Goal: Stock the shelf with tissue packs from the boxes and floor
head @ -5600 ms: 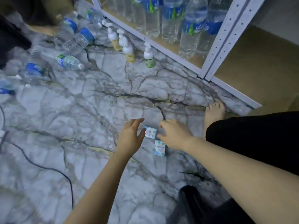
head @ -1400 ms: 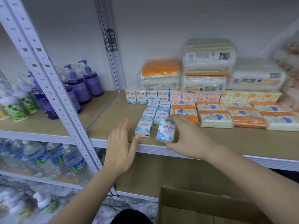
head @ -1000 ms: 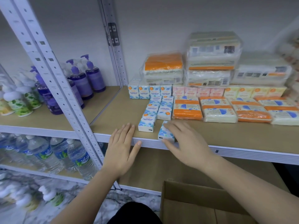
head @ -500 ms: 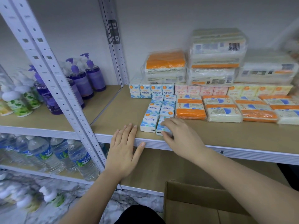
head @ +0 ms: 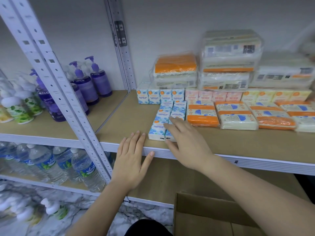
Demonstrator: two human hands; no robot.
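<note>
Two columns of small blue mini tissue packs [head: 157, 128] lie flat on the wooden shelf [head: 238, 145], reaching its front edge. My right hand [head: 185, 142] lies with straight fingers on the front pack of the right column [head: 168, 137], mostly covering it. My left hand [head: 132, 160] rests flat on the shelf's front edge, just left of the left column, holding nothing. Behind stands a row of upright blue packs [head: 160, 97], then pink and yellow ones. Orange and white tissue packs [head: 202, 114] lie to the right, with big wrapped bundles [head: 230, 60] stacked at the back.
A cardboard box [head: 204, 217] stands open below the shelf at lower right. White perforated uprights [head: 56, 79] separate the left bay, which holds purple pump bottles [head: 85, 89] and green-label ones. Water bottles [head: 81, 169] fill the lower left shelf. More pump bottles stand on the marble floor.
My right hand set the blue pack flat at the front of the right column and pushed it back in line. My left hand settled on the shelf edge. Earlier both hands were at the floor packs.
</note>
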